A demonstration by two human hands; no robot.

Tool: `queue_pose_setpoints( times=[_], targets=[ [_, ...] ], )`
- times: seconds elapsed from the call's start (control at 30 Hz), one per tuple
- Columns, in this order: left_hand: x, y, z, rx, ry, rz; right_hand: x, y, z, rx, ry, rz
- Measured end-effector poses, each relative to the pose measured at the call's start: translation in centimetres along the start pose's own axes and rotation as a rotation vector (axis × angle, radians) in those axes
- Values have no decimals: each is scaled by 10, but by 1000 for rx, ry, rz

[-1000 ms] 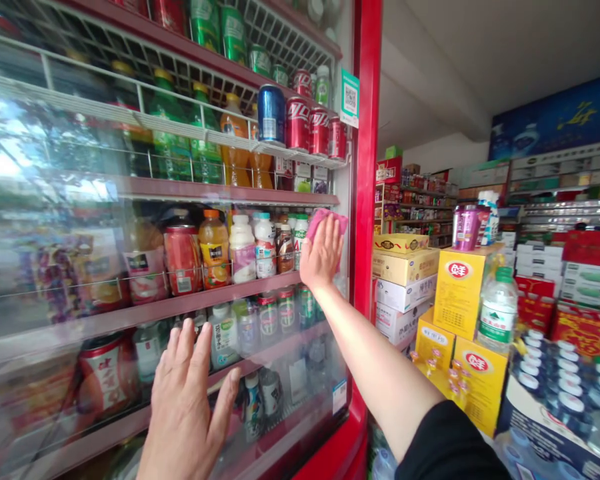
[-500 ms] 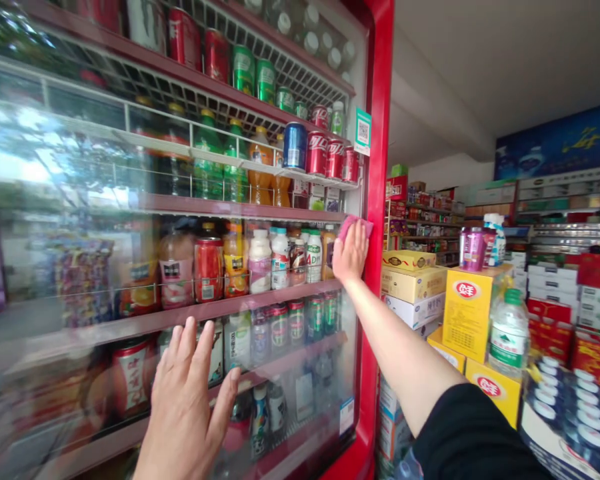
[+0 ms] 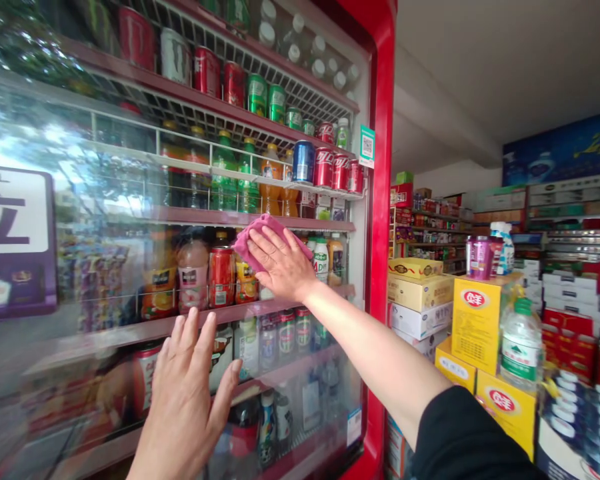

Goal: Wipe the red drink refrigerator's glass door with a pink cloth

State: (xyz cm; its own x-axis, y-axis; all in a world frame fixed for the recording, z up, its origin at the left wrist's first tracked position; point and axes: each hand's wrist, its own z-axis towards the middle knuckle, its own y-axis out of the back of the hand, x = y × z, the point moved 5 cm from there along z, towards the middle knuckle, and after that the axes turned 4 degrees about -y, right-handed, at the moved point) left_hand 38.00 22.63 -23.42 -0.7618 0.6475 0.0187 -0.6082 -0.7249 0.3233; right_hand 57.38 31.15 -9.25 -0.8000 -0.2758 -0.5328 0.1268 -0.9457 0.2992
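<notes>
A red-framed drinks fridge stands in front of me, and its glass door [image 3: 105, 220] fills the left half of the view. My right hand [image 3: 280, 263] presses a pink cloth [image 3: 253, 240] flat against the glass at mid height, fingers spread over the cloth. My left hand [image 3: 185, 400] rests lower on the glass with fingers stretched out and apart, holding nothing. Behind the glass, shelves carry several bottles and cans, among them red cola cans [image 3: 333, 170].
The fridge's red frame [image 3: 383, 200] runs down the middle. To the right are stacked yellow cartons [image 3: 475, 320], a water bottle [image 3: 520, 343], cardboard boxes [image 3: 415, 293] and shop shelves at the back. A purple sign [image 3: 15, 240] shows on the glass at left.
My right hand with the pink cloth has slid left across the glass, from the door's right edge to its middle. My left hand stays flat in the same spot.
</notes>
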Motion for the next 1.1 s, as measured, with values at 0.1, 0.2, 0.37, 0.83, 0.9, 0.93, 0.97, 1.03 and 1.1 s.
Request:
queue_pose_setpoints(
  times=[0.1, 0.2, 0.37, 0.83, 0.9, 0.93, 0.97, 1.03, 1.1],
  targets=[
    [14, 12, 5, -16, 4, 35, -36, 2, -16, -38, -134, -27],
    [33, 28, 6, -41, 29, 63, -87, 4, -43, -97, -402, -59],
    [60, 54, 0, -71, 52, 97, -162, 9, -94, -274, -987, -18],
    [90, 99, -18, -116, 92, 114, -67, 9, 43, -374, -980, -56],
    [90, 104, -19, -115, 97, 125, -31, 9, 75, -349, -871, -21],
    [89, 107, -19, -116, 97, 131, -11, 10, 90, -335, -805, 6],
    [89, 110, -19, -116, 95, 138, 11, 10, 105, -320, -732, 36],
    [88, 115, -19, -117, 94, 153, 56, 11, 129, -280, -573, 96],
    [85, 119, -17, -115, 94, 169, 99, 12, 147, -214, -400, 127]
  ],
)
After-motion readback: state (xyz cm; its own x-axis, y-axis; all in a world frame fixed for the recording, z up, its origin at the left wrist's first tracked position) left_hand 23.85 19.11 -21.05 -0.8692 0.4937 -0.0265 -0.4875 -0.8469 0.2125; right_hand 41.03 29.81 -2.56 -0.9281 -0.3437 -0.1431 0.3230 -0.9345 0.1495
